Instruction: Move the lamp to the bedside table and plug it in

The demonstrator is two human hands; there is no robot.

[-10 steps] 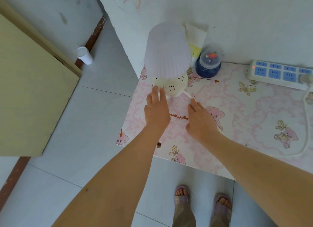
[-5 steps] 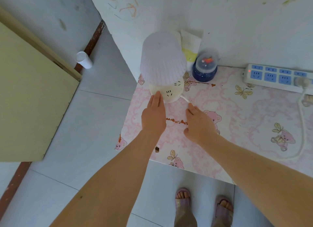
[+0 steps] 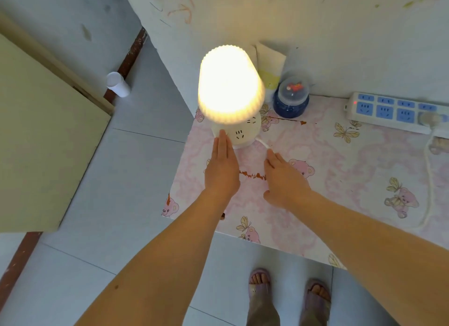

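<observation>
The lamp (image 3: 230, 85) stands lit at the back left corner of the bedside table (image 3: 340, 187), its ribbed shade glowing yellow over a white base (image 3: 245, 133) with sockets. My left hand (image 3: 222, 170) lies flat, fingers together, with the fingertips touching the base's left side. My right hand (image 3: 284, 177) rests open on the table just right of the base, over the lamp's white cord (image 3: 263, 143). The cord runs right and loops up to a plug (image 3: 431, 118) seated in the blue-and-white power strip (image 3: 393, 112), whose red light is on.
A blue jar with a clear domed lid (image 3: 291, 97) and a white and yellow tube (image 3: 271, 68) stand against the wall behind the lamp. A white cylinder (image 3: 117, 84) lies on the floor at left beside a yellow panel (image 3: 41, 136). My sandalled feet are below the table edge.
The lamp has switched on; its shade was dull white before and glows now. My left fingertips slid slightly left on the base. The right hand stayed put.
</observation>
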